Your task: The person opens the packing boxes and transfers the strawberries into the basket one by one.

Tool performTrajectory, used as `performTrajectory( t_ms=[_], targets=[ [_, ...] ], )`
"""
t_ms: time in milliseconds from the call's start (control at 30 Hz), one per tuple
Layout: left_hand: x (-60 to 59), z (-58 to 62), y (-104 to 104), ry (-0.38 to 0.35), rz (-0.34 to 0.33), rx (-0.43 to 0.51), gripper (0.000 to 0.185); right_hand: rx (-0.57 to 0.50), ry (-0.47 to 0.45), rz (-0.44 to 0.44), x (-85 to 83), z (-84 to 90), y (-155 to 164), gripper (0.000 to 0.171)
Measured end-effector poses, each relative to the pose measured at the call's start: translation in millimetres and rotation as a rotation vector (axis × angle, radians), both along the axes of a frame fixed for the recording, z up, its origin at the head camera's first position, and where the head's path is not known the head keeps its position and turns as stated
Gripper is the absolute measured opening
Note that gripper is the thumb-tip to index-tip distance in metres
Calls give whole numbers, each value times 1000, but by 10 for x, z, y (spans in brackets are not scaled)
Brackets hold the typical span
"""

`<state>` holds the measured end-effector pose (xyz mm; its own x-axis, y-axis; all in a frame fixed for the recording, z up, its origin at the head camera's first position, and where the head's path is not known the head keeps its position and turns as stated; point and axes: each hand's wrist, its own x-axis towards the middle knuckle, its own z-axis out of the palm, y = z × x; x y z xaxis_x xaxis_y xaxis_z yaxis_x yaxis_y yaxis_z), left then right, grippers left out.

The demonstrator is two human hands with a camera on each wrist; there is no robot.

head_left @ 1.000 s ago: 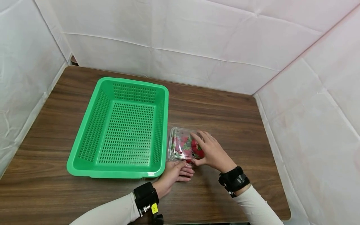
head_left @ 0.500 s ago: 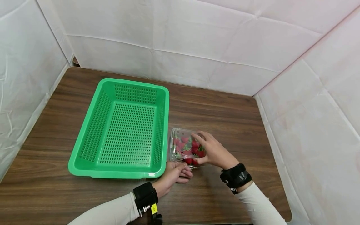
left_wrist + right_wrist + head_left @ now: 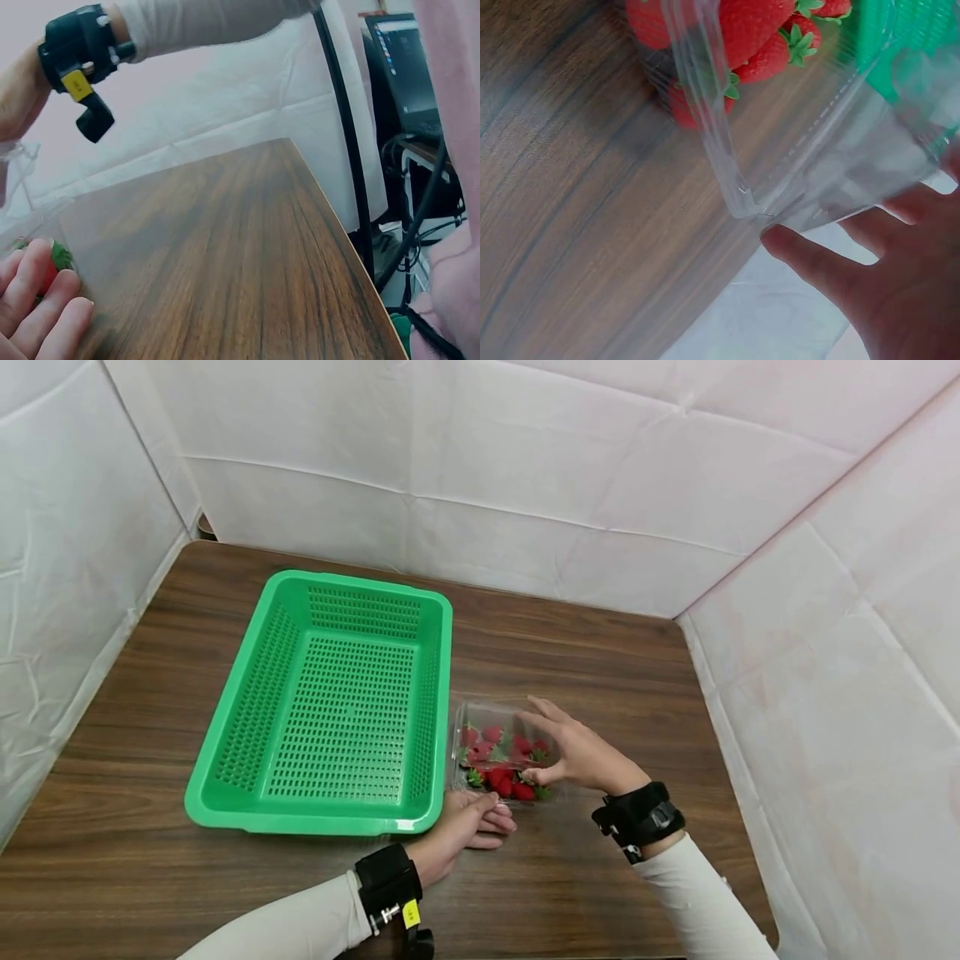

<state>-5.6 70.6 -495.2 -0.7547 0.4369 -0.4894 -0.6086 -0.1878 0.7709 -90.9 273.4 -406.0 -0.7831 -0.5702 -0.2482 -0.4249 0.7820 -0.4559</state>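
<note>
strawberries (image 3: 501,782) could be spilled if the box (image 3: 716,142) beside the green basket (image 3: 446,693) is tipped by a tug on its lid (image 3: 862,171), pinched by the right hand (image 3: 588,758), the left hand (image 3: 461,827) loosely spread.

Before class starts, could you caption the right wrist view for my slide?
Right hand holding a raised clear lid, strawberries and green basket nearby.

Head view: person's left forearm (image 3: 273,922) from bottom edge | left hand (image 3: 468,822) low centre, fingers extended rightward | right forearm (image 3: 701,897) from lower right | right hand (image 3: 592,758) right of centre, thumb parted from fingers
</note>
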Motion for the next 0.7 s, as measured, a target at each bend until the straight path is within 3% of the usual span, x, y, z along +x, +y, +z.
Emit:
performTrajectory(
  t_ms=[200, 533, 700],
  targets=[
    [-12, 42, -20, -28, -16, 13, 42, -1, 21, -29, 78, 83, 29, 80],
    [1, 53, -32, -39, -35, 32, 46, -104, 185, -102, 184, 207, 118, 67],
    [25, 62, -27, -33, -24, 42, 43, -178, 264, -189, 191, 194, 196, 62]
  ],
)
